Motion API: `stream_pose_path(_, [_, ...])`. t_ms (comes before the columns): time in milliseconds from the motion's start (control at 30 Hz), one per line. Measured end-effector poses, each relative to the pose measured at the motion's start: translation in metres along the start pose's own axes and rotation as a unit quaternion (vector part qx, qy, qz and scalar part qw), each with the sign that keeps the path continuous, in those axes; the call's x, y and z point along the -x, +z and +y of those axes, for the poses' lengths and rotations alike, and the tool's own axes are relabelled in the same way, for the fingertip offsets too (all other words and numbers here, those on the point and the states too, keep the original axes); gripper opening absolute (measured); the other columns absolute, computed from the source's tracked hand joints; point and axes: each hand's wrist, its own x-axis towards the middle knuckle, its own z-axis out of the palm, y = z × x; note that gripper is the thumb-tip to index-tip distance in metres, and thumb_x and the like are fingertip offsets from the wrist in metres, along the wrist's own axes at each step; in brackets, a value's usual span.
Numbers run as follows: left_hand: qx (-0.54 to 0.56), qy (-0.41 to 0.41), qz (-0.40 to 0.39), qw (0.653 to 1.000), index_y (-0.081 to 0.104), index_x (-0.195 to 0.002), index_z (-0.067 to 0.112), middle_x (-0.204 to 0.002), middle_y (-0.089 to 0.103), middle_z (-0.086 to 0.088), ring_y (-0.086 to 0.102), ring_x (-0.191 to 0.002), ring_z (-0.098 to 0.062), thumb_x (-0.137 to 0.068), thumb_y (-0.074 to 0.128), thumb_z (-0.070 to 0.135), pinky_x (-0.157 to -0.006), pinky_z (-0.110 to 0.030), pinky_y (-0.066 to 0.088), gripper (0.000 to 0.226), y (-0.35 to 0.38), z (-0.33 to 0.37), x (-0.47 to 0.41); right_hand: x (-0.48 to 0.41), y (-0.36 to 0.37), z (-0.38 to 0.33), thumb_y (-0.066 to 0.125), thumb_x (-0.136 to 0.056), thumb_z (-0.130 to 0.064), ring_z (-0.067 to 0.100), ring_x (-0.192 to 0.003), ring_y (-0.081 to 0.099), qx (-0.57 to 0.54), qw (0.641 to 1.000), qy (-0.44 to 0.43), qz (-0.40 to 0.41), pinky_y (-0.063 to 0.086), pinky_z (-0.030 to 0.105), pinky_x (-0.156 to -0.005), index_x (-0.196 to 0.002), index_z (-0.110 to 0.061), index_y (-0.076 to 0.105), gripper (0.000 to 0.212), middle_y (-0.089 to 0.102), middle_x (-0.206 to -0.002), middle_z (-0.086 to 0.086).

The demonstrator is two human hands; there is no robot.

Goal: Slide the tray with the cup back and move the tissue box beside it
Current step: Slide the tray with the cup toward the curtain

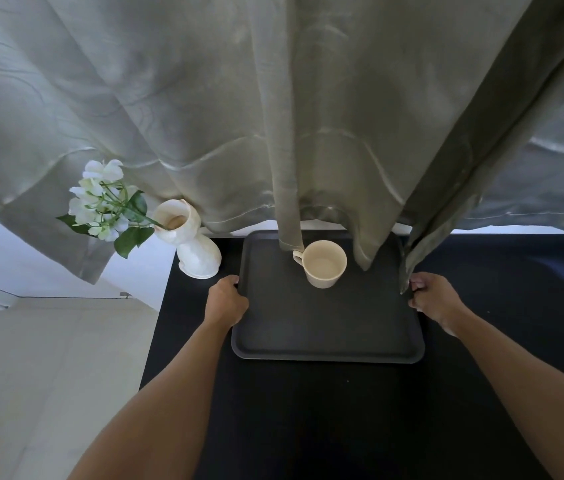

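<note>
Both your hands, left hand (226, 299) and right hand (429, 296), clamp the tray (325, 327) at its side edges. Cup (325, 263) sits toward frame top, near the curtain (308, 150). Tissue box not visible, possibly behind it.

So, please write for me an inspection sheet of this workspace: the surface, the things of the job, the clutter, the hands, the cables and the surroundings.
Surface: black table, bare at the near side.
Job's things: dark tray flat on the table; cream cup upright and empty at the tray's far part; tissue box not in view.
Clutter: white vase with white flowers, left of the tray.
Hands: left hand grips the tray's left edge, right hand its right edge.
Cables: nothing seen.
Surroundings: grey-green curtain hangs over the tray's far edge; pale floor at the left.
</note>
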Motion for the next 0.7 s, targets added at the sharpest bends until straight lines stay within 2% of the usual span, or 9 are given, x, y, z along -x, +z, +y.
stream_pose_path(167, [-0.013,0.0,0.002,1.0,0.064,-0.114,0.01,-0.093,0.069,-0.013,0.058,-0.069,-0.022,-0.073,0.048,-0.002,-0.053,-0.026,0.046,0.046,0.0009,0.0025,-0.0033,-0.0029,0.0003,0.0028,0.057,-0.074,0.021,0.008,-0.066,0.063,0.017,1.0,-0.001,0.011,0.045,0.022,-0.057,-0.087,-0.02,0.071,0.046,0.068,-0.064,-0.011])
stream_pose_path(267, [-0.011,-0.001,0.007,1.0,0.063,-0.112,0.008,-0.093,0.069,-0.015,0.062,-0.079,-0.03,-0.072,0.047,-0.003,-0.057,-0.027,0.047,0.044,0.0018,0.0027,-0.0037,-0.0037,0.0007,0.0028,0.058,-0.076,0.019,0.016,-0.074,0.065,0.021,1.0,-0.002,0.005,0.048,0.027,-0.061,-0.096,-0.016,0.07,0.042,0.07,-0.078,-0.001])
stream_pose_path(333, [-0.014,0.002,0.006,1.0,0.064,-0.096,0.009,-0.079,0.066,-0.01,0.064,-0.087,-0.038,-0.071,0.045,-0.004,-0.054,-0.025,0.046,0.034,0.003,0.002,-0.0036,-0.0043,0.0006,0.0037,0.058,-0.077,0.018,0.021,-0.078,0.065,0.022,1.0,-0.001,0.004,0.05,0.03,-0.064,-0.1,-0.014,0.07,0.041,0.07,-0.084,0.004])
stream_pose_path(367, [-0.016,0.004,0.007,1.0,0.065,-0.096,0.009,-0.079,0.066,-0.01,0.064,-0.088,-0.038,-0.07,0.045,-0.004,-0.054,-0.025,0.046,0.035,0.0034,0.0022,-0.0034,-0.005,0.0007,0.0043,0.057,-0.078,0.018,0.022,-0.08,0.065,0.023,1.0,-0.001,0.002,0.05,0.031,-0.067,-0.102,-0.013,0.07,0.041,0.07,-0.086,0.005])
stream_pose_path(467, [-0.033,0.007,0.018,0.999,0.059,-0.124,0.006,-0.103,0.068,-0.014,0.062,-0.089,-0.031,-0.074,0.046,-0.003,-0.067,-0.031,0.048,0.053,0.0045,0.0036,-0.0025,-0.0068,0.0007,0.0053,0.058,-0.078,0.017,0.02,-0.083,0.064,0.03,1.0,-0.001,0.003,0.05,0.032,-0.072,-0.11,-0.009,0.069,0.043,0.069,-0.087,0.002])
stream_pose_path(533, [-0.045,0.015,0.023,0.999,0.06,-0.121,0.005,-0.096,0.066,-0.012,0.059,-0.082,-0.026,-0.073,0.046,-0.004,-0.066,-0.032,0.048,0.051,0.0054,0.0037,-0.0014,-0.0085,0.001,0.0065,0.06,-0.077,0.017,0.021,-0.087,0.063,0.039,0.999,0.0,0.004,0.05,0.035,-0.077,-0.114,-0.008,0.068,0.045,0.068,-0.088,0.001])
stream_pose_path(600, [-0.058,0.021,0.016,0.998,0.064,-0.109,0.005,-0.085,0.063,-0.009,0.062,-0.083,-0.03,-0.072,0.045,-0.004,-0.064,-0.034,0.05,0.042,0.0047,0.0054,-0.0002,-0.0091,0.0003,0.0066,0.061,-0.077,0.015,0.021,-0.091,0.063,0.047,0.999,0.002,0.003,0.05,0.035,-0.078,-0.119,-0.009,0.065,0.048,0.067,-0.093,0.002])
stream_pose_path(633, [-0.067,0.021,0.013,0.997,0.064,-0.107,0.004,-0.086,0.063,-0.01,0.062,-0.086,-0.033,-0.072,0.045,-0.004,-0.065,-0.035,0.051,0.04,0.004,0.0069,0.0005,-0.009,-0.0002,0.0061,0.061,-0.078,0.014,0.021,-0.091,0.063,0.052,0.999,0.002,0.0,0.049,0.033,-0.076,-0.121,-0.01,0.064,0.049,0.066,-0.095,0.002])
stream_pose_path(700, [-0.094,0.021,0.005,0.995,0.059,-0.117,0.002,-0.102,0.064,-0.017,0.06,-0.099,-0.036,-0.074,0.046,-0.004,-0.075,-0.036,0.051,0.045,0.0027,0.01,0.0031,-0.0076,-0.0015,0.0051,0.062,-0.08,0.01,0.016,-0.088,0.062,0.07,0.997,-0.003,-0.01,0.046,0.027,-0.068,-0.122,-0.013,0.063,0.048,0.065,-0.096,-0.001])
